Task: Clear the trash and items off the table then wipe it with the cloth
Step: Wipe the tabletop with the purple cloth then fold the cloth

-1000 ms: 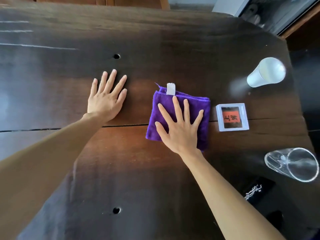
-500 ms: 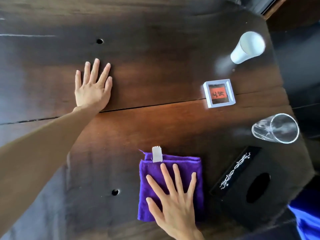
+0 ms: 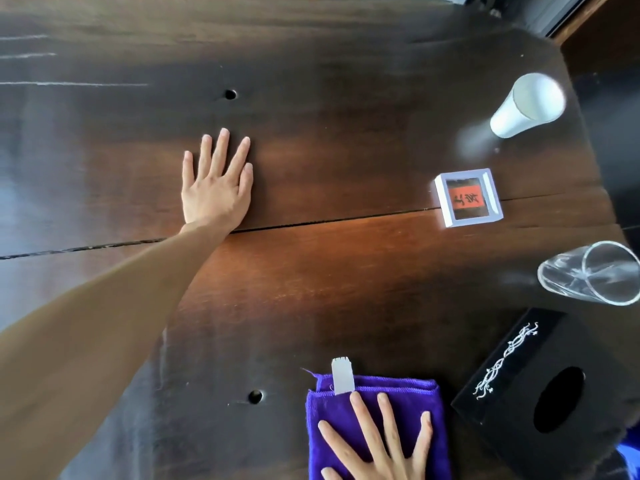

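Note:
A folded purple cloth (image 3: 408, 389) with a white tag lies on the dark wooden table (image 3: 346, 271) near its front edge. My right hand (image 3: 377, 452) presses flat on the cloth, fingers spread. My left hand (image 3: 216, 188) rests flat on the bare wood at centre left, fingers apart, holding nothing.
Along the right side stand a white cup (image 3: 523, 105), a small white box with a red label (image 3: 467, 197), a clear glass (image 3: 588, 273) and a black tissue box (image 3: 540, 386) beside the cloth. A crack runs across the tabletop, which has two small holes.
My right hand has dragged the cloth from the table's middle toward the front edge. My left hand stays flat in the same spot.

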Available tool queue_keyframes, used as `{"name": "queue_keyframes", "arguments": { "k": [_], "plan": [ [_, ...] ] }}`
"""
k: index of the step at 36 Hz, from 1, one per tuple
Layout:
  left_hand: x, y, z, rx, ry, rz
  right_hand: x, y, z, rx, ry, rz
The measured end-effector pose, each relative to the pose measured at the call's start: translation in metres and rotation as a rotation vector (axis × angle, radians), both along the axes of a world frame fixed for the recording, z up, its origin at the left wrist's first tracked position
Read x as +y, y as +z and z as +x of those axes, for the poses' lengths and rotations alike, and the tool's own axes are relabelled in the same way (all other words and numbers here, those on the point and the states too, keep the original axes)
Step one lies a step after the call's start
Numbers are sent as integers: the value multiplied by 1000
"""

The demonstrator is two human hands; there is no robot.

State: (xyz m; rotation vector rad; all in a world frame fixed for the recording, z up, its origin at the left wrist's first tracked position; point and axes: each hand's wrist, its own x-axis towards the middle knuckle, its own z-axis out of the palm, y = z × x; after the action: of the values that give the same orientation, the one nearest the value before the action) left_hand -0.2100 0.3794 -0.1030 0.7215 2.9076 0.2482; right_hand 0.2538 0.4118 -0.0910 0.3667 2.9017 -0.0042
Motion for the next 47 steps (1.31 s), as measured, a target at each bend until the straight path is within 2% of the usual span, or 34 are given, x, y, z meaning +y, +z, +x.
{"name": "queue_keyframes", "arguments": {
  "k": [4, 12, 26, 34, 47],
  "plan": [
    [0, -1, -1, 7, -1, 8, 9, -1, -36, 26, 13, -63],
    [0, 1, 0, 5, -9, 17, 49, 4, -168, 23, -63, -182],
    [2, 2, 0, -1, 5, -10, 157, -5, -374, 120, -83, -101],
    [3, -6, -1, 60, -1, -13, 212, -4, -495, 128, 5, -96],
    [3, -8, -2, 99, -8, -4, 250, 1, -639, 188, 1, -96]
  ]
}}
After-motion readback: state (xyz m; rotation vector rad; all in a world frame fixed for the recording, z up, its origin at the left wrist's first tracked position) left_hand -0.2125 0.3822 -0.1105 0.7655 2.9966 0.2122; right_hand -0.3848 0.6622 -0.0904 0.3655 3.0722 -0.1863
